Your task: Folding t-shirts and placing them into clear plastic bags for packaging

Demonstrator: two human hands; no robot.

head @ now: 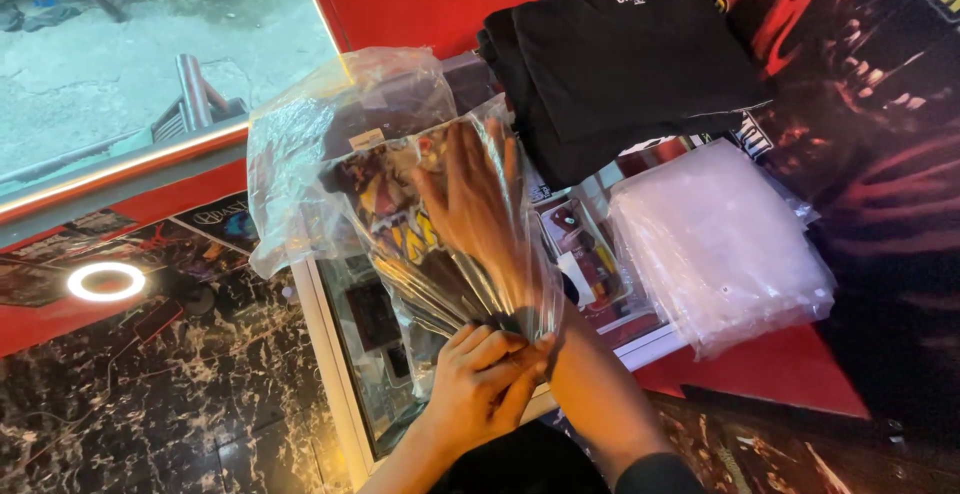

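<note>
bag: clear plastic, w/ folded printed shirt partly inside; held above glass counter, centre of view.
bag axis: long axis runs diagonal, lower right to upper left; open mouth at lower right by the hands, closed end up-left, puffed and crinkled.
shirt: dark w/ yellow/red graphic, print faces up; long axis matches bag; bottom edge sticks out at the mouth.
right hand: inside the bag, flat on the shirt, palm down; fingers straight, spread a bit, pointing up-left along the bag axis; not gripping anything. Forearm enters from bottom right, dark sleeve at frame edge.
left hand: at bag mouth, just below right wrist; fingers curled shut, pinching plastic edge + shirt bottom together.
hands rel.: touching or nearly so at the mouth; can't tell which.
black shirts: folded stack, up-right of bag, on the counter top, apart from both hands.
bag stack: pile of empty clear bags, right of right forearm, on red surface; near but not touching the arm.
counter: white-framed glass case under the bag, small items inside, too blurred to ID.
ring light: glowing white circle, far left, on dark marble floor.
backdrop: red wall + dark printed panel top/right; window w/ outdoor ground top-left.
</note>
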